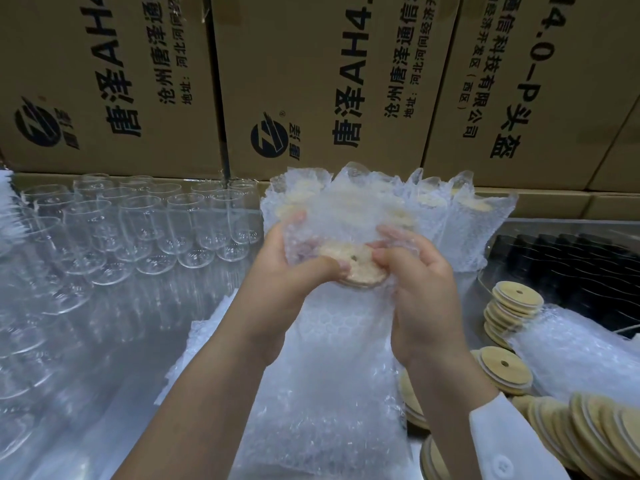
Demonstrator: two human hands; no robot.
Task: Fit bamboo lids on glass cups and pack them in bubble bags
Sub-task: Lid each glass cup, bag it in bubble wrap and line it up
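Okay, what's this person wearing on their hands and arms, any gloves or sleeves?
No gloves, rings or watch: left hand and right hand are bare. The left forearm is uncovered; the right wears a white sleeve with a white button at the cuff.

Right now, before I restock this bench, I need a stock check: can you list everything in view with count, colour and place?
cardboard boxes: at least three, brown with black print, along the back.
empty glass cups: many, clear, crowded on the left.
packed bubble bags: several, clear, pale lids inside, upright at back centre-right.
held bubble bag: one, clear, centre.
bamboo lid: one, tan with a hole, at that bag's mouth.
flat bubble bags: a pile, clear, under the hands.
loose bamboo lids: many, tan, stacked on the right.
dark ridged thing: black, back right, unclear what.
left hand: grips the held bag, thumb on the lid.
right hand: pinches the bag by the lid.
white sleeve: one, right wrist.
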